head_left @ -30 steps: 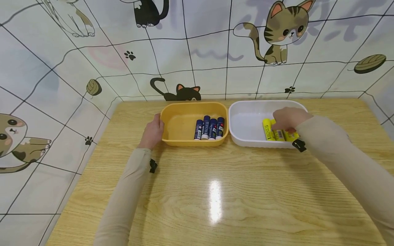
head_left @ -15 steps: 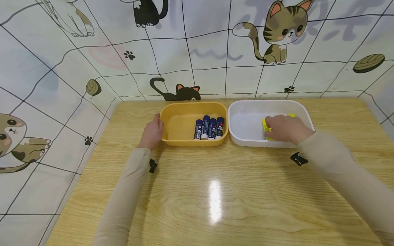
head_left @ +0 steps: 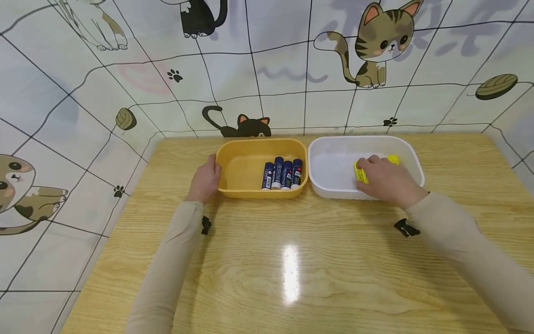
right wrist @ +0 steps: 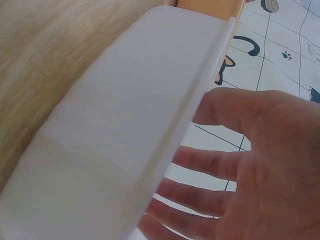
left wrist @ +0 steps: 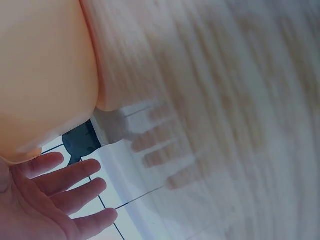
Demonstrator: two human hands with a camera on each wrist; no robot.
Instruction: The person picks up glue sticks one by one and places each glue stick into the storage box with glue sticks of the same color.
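In the head view my left hand rests against the left end of a yellow bin. The left wrist view shows its fingers loosely extended and spread beside the bin wall, the thumb hidden. Several glue sticks with dark blue caps lie side by side in that bin's right half. My right hand reaches over the front rim of a white bin, its fingers on yellow glue sticks partly covered by it. In the right wrist view the fingers are spaced apart, their tips hidden behind the bin wall.
The two bins stand side by side at the back of a wood-grain table. Behind them and along the left rises a white wall covering with grid lines and cartoon cats.
My right hand has come down over the yellow glue sticks and drawn slightly toward the near rim of the white bin, covering most of them. The left hand has stayed in place.
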